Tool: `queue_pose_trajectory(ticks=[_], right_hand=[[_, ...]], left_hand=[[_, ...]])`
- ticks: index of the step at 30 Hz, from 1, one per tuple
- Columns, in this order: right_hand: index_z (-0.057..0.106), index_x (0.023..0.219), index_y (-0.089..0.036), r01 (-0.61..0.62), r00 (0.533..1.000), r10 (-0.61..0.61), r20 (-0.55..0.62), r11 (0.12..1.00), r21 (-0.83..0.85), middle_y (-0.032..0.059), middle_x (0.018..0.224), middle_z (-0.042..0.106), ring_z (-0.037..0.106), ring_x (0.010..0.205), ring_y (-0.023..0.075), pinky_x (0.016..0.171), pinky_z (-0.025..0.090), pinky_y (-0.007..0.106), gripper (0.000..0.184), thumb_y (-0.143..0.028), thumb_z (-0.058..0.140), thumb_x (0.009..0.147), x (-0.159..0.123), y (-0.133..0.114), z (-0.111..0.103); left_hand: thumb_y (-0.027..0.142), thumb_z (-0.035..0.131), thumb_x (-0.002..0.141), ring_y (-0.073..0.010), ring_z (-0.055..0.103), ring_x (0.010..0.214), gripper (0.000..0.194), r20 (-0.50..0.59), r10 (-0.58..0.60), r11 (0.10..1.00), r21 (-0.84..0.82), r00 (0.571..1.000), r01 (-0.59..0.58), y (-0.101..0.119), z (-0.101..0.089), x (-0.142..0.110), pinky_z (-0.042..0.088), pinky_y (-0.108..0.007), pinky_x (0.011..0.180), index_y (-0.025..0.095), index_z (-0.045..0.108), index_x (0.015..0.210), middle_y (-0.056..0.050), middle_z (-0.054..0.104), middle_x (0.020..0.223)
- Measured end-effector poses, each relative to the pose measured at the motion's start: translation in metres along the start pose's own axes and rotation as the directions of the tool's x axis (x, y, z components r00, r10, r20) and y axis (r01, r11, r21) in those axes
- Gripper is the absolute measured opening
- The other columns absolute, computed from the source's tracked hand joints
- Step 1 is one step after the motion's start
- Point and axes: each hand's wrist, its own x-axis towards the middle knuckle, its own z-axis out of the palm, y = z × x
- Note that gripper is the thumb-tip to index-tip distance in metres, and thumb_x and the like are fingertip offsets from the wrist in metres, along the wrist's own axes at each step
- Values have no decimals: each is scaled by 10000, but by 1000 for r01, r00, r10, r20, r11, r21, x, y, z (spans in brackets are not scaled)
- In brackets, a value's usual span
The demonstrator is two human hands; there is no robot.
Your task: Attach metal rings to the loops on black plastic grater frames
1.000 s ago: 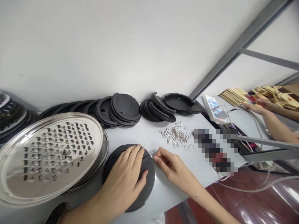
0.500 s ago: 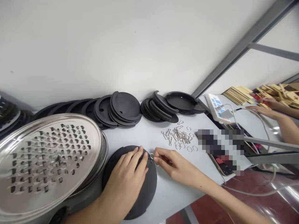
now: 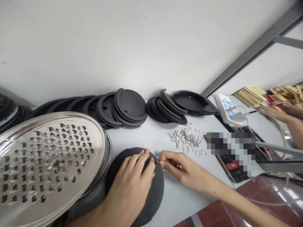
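So, a round black disc lies flat on the bench, with no long axis; its slit edge faces away from the person, towards a loose pile of metal rings and hooks. Left hand rests open on the disc, fingertips near that edge, not gripping. Right hand is pinched shut on a small metal ring, right at the slit and touching the disc. A perforated stainless disc sits tilted just left of the hands. Stacks of black discs lean along the wall. No readable writing; a pixelated patch covers part of the bench. A co-worker's hands are at far right, by wooden strips.
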Motion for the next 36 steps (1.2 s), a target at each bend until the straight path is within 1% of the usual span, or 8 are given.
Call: queue_pose_trajectory(ticks=[3,8,12,16,23,30,36], right_hand=[[389,734,-210,-3,1000,3,6,1000,-4,-53,645,343,296,590,107,539,262,250,247,-273,410,972,-1,1,0],[383,714,-207,-12,1000,12,3,1000,-3,-52,641,336,292,588,106,530,257,252,268,-281,412,971,0,1,0],[366,690,-205,-14,1000,14,19,1000,7,-57,626,307,273,577,101,514,241,250,295,-288,423,967,2,0,-1],[356,685,-205,-23,999,22,32,1000,16,-60,620,294,263,571,100,509,236,251,306,-295,412,972,0,-1,0],[340,686,-206,-53,999,53,4,999,-2,-57,623,292,268,575,101,522,247,256,319,-313,401,980,-4,-7,3],[359,714,-209,-83,996,82,44,996,38,-54,646,296,280,596,109,535,256,262,323,-377,378,989,-2,-2,1],[353,705,-210,-74,996,73,51,997,17,-54,645,307,290,600,110,546,270,262,319,-355,384,988,-3,-3,1]], left_hand=[[117,440,922,-315,568,1032,211,48,-31,998,-53,998,33,0,0,0,501,-490,794,156,622,1022,-158,595,1245],[142,416,946,-288,515,1054,185,163,-103,974,-186,981,133,0,-3,3,471,-502,833,193,541,1073,-94,555,1281],[152,401,955,-277,488,1051,168,215,-124,958,-227,969,173,0,-3,4,452,-500,847,209,509,1070,-65,541,1281],[146,386,953,-280,481,1044,159,223,-121,957,-232,967,173,1,-3,3,444,-496,843,213,509,1028,-69,530,1285],[149,377,956,-280,484,1027,168,219,-115,955,-244,969,169,1,-5,3,447,-500,832,219,507,1036,-64,532,1273],[152,372,957,-277,474,1036,170,229,-114,954,-247,967,171,0,-5,5,441,-503,844,223,511,1023,-58,522,1279],[151,369,957,-277,476,1015,170,231,-115,956,-239,966,171,1,-5,5,442,-497,828,222,508,1026,-61,519,1280]])
